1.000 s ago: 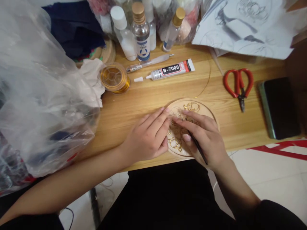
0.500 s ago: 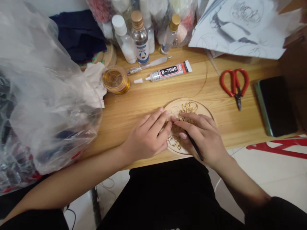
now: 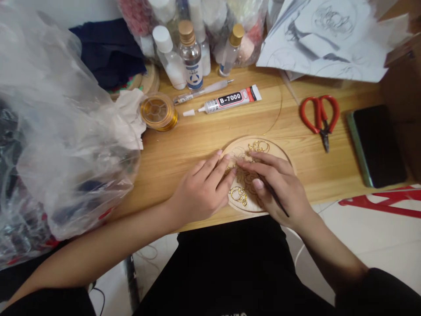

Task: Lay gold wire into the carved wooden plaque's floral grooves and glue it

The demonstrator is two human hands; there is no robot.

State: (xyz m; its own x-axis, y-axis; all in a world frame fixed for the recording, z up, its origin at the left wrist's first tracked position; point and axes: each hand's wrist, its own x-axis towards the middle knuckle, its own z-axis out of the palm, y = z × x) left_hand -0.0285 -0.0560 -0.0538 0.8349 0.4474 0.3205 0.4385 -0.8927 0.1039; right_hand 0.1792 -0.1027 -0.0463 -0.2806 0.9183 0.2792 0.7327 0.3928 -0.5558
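Note:
A round, pale wooden board (image 3: 285,159) with a raised rim lies near the table's front edge. Drawn outlines and curled gold wire pieces (image 3: 239,195) cover its face, partly hidden by my fingers. My left hand (image 3: 204,188) rests on its left side, fingers stretched out and slightly apart, fingertips touching the surface. Over the right half, my right hand (image 3: 287,188) holds a slim black tool (image 3: 278,201) between thumb and fingers. The tool slants toward the middle of the board; its tip is hidden, so I cannot tell whether it grips any wire.
Behind the board lie a B-7000 glue tube (image 3: 228,100), a pen (image 3: 205,91) and a spool of gold wire (image 3: 159,112). Small bottles (image 3: 192,61) stand farther back. Red-handled pliers (image 3: 322,116) and a phone (image 3: 378,147) are rightward. A plastic bag (image 3: 75,145) crowds the left.
My right hand has shifted slightly, its thumb drawing back from the fingertips and the black tool tilting rightward. The left hand stays nearly where it was.

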